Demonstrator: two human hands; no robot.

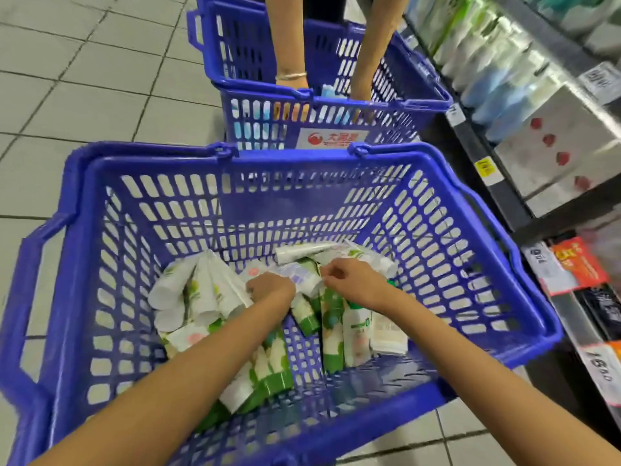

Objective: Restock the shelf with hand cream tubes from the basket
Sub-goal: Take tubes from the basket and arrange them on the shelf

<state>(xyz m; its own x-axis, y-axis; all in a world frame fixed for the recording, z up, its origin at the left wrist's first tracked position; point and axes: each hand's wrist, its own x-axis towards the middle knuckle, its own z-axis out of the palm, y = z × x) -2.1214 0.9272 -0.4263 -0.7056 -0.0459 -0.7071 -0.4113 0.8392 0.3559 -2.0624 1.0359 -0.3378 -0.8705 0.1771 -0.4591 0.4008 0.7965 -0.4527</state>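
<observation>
Step in hand: picking, inside the basket (255,206). Tubes (205,290) lie on its floor, mostly left and far side. Left hand (270,287) curls into the pile; grip hidden, cannot tell. Right hand (349,280) pinches a tube (299,276). Next, probably: lift over the rim, carry right to the shelf (504,196). Beyond: second basket (336,102), another person's arms (289,35) in it.

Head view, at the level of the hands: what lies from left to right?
Basket handle → hand cream tubes → left hand → right hand → basket's right wall → orange shelf label.
</observation>
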